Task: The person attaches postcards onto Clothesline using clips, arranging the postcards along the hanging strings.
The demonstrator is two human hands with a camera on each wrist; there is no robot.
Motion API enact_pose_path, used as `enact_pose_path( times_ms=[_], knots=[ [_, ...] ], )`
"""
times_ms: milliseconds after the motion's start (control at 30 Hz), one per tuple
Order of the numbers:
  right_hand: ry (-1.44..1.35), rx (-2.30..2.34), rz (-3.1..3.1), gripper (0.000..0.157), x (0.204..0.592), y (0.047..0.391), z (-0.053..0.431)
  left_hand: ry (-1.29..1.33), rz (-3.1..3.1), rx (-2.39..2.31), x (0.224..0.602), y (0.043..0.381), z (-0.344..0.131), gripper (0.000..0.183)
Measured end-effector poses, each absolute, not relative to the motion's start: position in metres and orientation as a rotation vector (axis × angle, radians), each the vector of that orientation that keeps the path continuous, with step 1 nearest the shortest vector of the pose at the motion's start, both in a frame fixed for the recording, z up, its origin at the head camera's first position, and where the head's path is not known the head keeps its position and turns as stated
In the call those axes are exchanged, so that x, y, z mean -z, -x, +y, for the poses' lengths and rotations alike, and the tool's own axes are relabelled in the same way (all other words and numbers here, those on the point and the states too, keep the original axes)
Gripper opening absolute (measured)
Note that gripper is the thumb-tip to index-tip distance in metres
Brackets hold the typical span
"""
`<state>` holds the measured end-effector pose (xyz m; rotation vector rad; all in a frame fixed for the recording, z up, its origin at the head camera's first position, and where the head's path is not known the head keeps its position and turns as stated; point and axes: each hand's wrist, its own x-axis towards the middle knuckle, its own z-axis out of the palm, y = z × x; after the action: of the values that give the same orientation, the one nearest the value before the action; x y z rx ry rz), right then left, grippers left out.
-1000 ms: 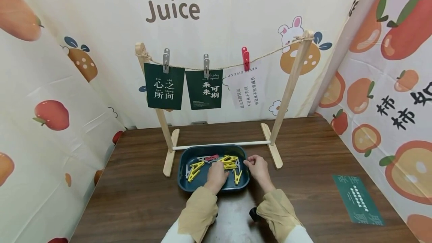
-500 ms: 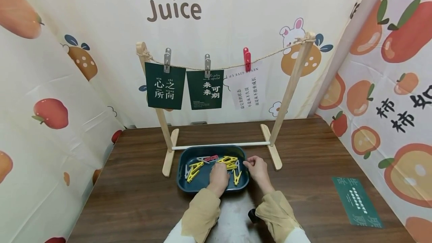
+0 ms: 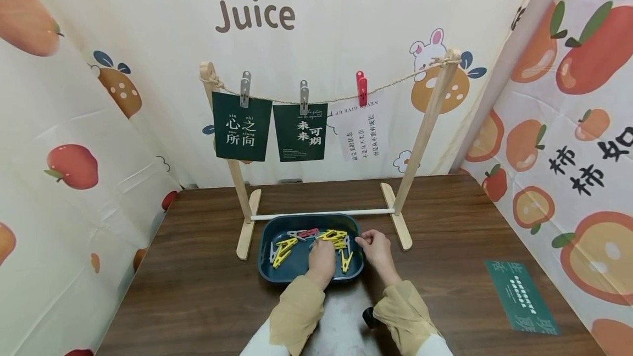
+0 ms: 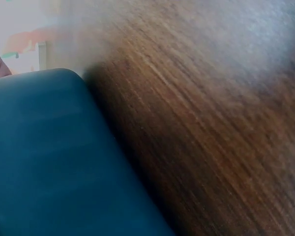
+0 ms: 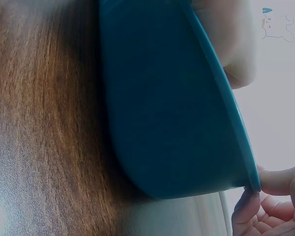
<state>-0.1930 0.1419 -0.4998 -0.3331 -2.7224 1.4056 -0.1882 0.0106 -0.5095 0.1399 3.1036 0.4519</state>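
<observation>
A dark blue plastic tray (image 3: 267,274) holds several yellow clothespins (image 3: 284,251), along with grey ones and a red clothespin (image 3: 309,232). My left hand (image 3: 322,260) reaches down into it from the front, close to the yellow pile. Its fingertips are hidden behind the back of the hand, so I cannot tell what they hold. At the tray's right end my right hand (image 3: 378,249) pinches the rim; the right wrist view shows thumb and fingers (image 5: 278,181) on either side of the tray lip. Only the tray's outer wall (image 4: 54,152) fills the left wrist view.
Behind the tray stands a wooden frame (image 3: 422,131) with a string across its top. Two green cards (image 3: 242,128) and a white card (image 3: 363,131) hang from it by grey and red clothespins. Another green card (image 3: 521,296) lies on the table at right.
My left hand has shifted slightly to the right inside the tray. My right hand stays at the rim, and the hanging cards look the same.
</observation>
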Motion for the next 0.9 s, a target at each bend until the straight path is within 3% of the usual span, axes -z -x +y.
enact_pose_path(
  times_ms=[900],
  knots=[
    [0.314,-1.409,-2.750,0.019,0.5003,0.1935,0.1452,-0.288,3.018,-0.443,0.5054,0.1857,0.0023,0.008]
  ],
)
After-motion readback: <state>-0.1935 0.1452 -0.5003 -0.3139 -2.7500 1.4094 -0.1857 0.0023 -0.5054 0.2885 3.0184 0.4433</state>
